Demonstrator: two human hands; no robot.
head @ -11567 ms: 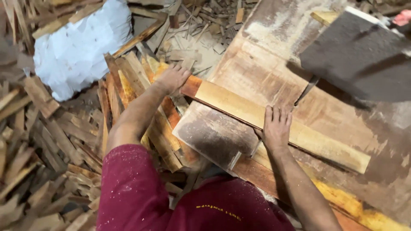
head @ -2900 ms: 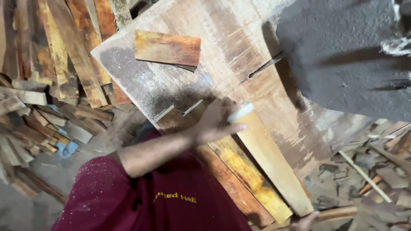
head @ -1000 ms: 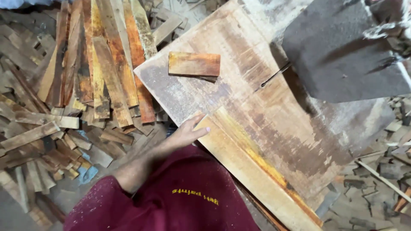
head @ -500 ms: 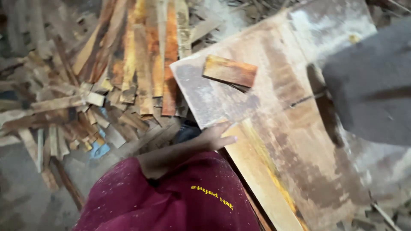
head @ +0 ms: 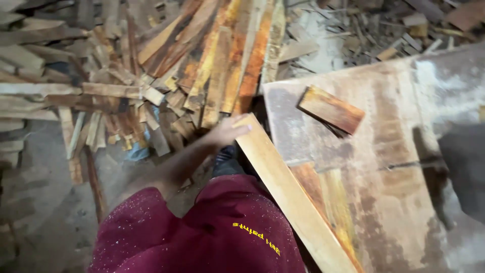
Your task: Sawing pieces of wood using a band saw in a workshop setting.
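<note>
left hand (head: 225, 134) now gripping end of long plank (head: 288, 194), prev. flat

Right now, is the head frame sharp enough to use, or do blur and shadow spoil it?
Head view: usable; the left hand on the plank is slightly motion-soft, the small board on the table crisp; a dark shadow covers the table's right edge; the scrap pile is dim and soft; no glare.

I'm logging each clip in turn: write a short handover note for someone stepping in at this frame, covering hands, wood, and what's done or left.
Left hand: grips the near end of the long pale plank, which lies tilted along the edge of the workbench.
Right hand: not in view.
Short reddish offcut lies flat on the bench, apart from the plank.
Stacked planks and scrap lie on the floor to the left.
Done: offcut sits loose on the bench. Left: the plank is in hand, not set down.
</note>
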